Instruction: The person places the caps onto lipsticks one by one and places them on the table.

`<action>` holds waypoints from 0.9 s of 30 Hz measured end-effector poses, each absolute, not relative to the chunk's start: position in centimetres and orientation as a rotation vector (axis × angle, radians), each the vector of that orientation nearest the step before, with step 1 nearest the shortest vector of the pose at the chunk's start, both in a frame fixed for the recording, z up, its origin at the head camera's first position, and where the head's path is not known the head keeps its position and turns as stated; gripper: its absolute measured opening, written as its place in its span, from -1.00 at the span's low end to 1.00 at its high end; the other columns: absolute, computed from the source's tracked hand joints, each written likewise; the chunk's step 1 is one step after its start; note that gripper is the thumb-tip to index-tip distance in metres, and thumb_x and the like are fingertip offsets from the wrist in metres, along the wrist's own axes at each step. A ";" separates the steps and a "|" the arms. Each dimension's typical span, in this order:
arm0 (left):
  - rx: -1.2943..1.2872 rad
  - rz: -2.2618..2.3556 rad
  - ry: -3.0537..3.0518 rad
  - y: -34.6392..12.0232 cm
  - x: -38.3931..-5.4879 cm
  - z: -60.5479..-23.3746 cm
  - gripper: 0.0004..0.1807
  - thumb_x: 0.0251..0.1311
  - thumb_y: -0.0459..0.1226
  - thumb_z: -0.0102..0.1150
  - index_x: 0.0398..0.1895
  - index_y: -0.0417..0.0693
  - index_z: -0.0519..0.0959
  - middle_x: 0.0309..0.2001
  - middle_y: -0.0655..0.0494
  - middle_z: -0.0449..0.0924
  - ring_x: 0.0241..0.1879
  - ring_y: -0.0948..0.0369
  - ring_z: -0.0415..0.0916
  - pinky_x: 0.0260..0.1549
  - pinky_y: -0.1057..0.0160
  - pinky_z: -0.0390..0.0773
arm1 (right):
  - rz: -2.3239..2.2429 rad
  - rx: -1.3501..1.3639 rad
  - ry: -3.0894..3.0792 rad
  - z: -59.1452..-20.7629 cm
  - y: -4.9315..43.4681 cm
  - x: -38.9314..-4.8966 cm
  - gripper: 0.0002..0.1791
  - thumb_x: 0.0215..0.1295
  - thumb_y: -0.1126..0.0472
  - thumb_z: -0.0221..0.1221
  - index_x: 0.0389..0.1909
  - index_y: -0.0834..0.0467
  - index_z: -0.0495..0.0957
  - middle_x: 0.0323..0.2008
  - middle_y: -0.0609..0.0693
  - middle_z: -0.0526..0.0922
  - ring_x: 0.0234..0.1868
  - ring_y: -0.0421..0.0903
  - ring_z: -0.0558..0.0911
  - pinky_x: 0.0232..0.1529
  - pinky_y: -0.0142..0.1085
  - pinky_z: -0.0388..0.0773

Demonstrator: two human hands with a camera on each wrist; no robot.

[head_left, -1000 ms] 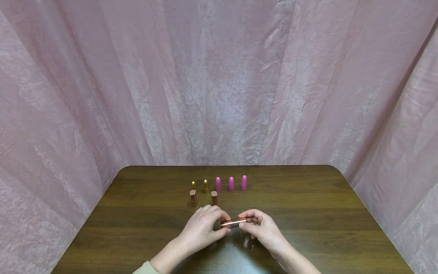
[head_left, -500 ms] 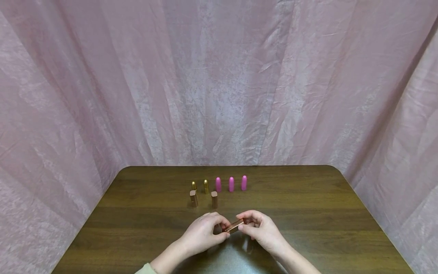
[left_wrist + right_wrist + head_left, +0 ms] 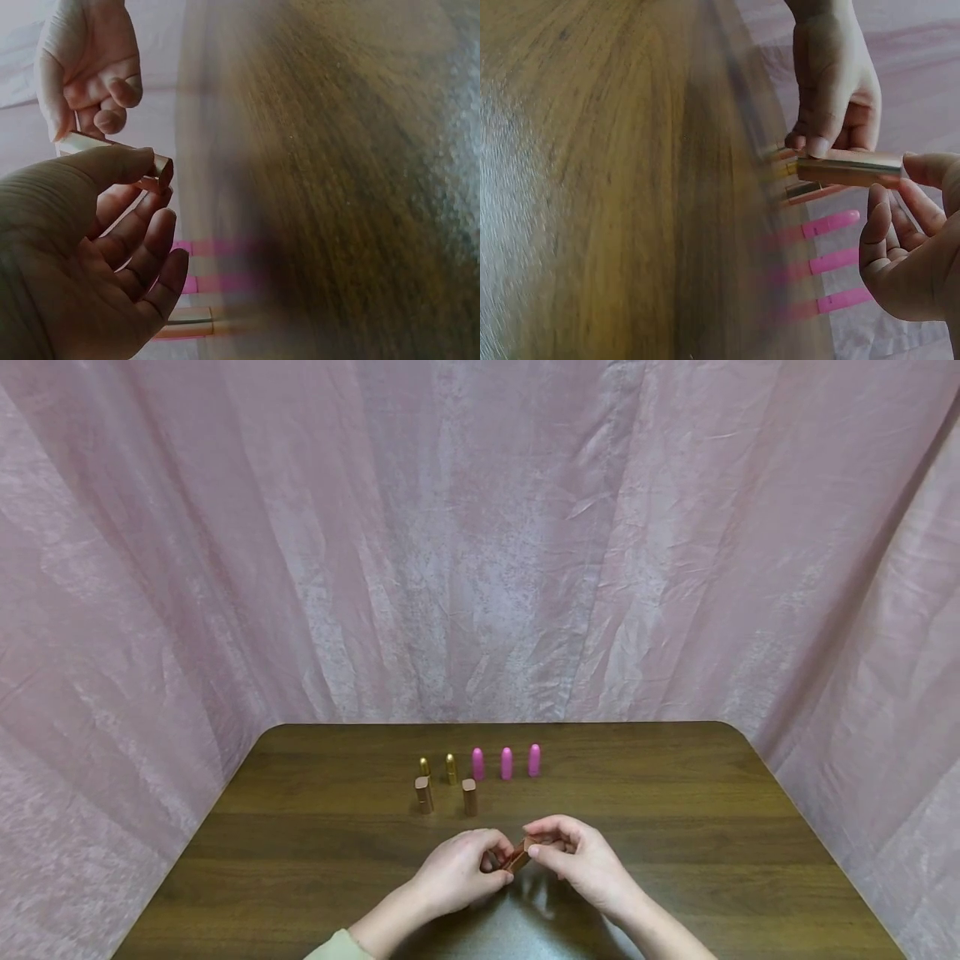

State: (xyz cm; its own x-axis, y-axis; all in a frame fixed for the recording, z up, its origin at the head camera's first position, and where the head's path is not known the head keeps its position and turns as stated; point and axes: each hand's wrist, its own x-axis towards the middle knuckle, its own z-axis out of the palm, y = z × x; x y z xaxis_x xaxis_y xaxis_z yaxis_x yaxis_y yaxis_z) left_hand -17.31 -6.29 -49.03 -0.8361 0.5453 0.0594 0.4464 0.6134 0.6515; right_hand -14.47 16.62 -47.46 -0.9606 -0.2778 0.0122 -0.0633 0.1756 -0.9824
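Observation:
Between the two hands is a rose-gold, square-sided lipstick tube, held at a slant above the table in the head view. My left hand pinches its near-left end between thumb and fingers. At the other end, my right hand grips it with thumb and index finger. The right wrist view shows the tube lengthwise, left thumb on one end and right fingertips at the other. In the left wrist view the left thumb lies across the tube, partly hiding it.
Two matching rose-gold tubes, a left one and a right one, stand upright beyond the hands. Behind them are two small gold bullet-shaped tubes and three pink ones. A pink curtain surrounds the wooden table.
The lipstick tube has turned from nearly level to a slant, its right end now farther back. Both hands have shifted slightly and still hold it; the standing tubes have not moved.

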 end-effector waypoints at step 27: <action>0.548 1.187 2.873 -1.2 -21.6 -50.7 -0.80 0.24 -0.29 0.35 -0.19 0.07 0.49 -0.19 0.25 0.56 -0.17 0.25 0.57 -0.19 0.15 0.55 | -1.750 -0.193 2.589 -49.6 22.6 -15.1 -0.71 0.36 0.20 0.33 0.02 0.25 0.65 -0.19 0.09 0.72 -0.31 -0.18 0.63 -0.26 -0.36 0.56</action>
